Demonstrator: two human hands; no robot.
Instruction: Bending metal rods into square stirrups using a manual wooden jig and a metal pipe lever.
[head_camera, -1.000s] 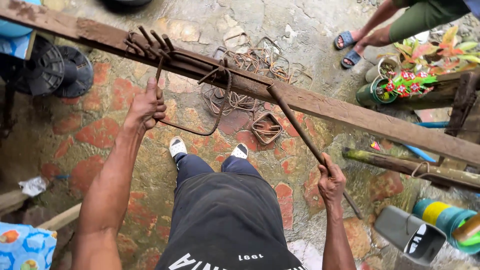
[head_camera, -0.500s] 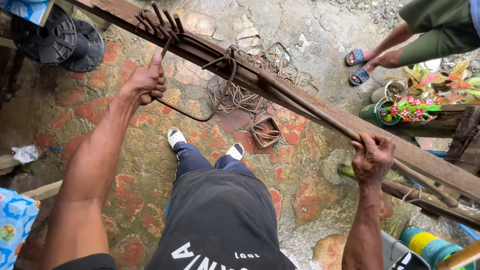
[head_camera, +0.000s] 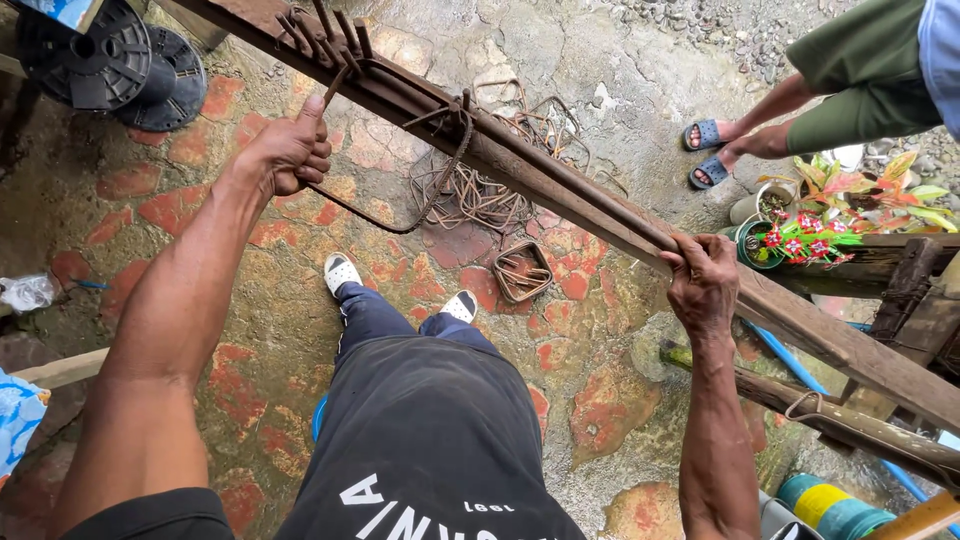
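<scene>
A long rusty wooden beam (head_camera: 850, 350) runs diagonally from the top left to the right edge. Along its top lies a thin rusty steel rod (head_camera: 560, 180), and my right hand (head_camera: 705, 285) is closed around its lower end on the beam. My left hand (head_camera: 290, 150) grips a bent rusty rod (head_camera: 400, 215) that curves down under the beam and hooks up over it. Short rusty prongs (head_camera: 320, 30) stick up from the beam just above my left hand.
Bent rod pieces and a square stirrup (head_camera: 522, 272) lie on the stone paving beyond my feet. Black spools (head_camera: 110, 60) stand at the top left. Another person's sandalled feet (head_camera: 712, 150) and potted plants (head_camera: 800, 225) are at the right, with a second pole (head_camera: 830, 415) below.
My right hand has moved up from below the beam and now grips the long rod lying along it. My left hand keeps its hold on the bent rod.
</scene>
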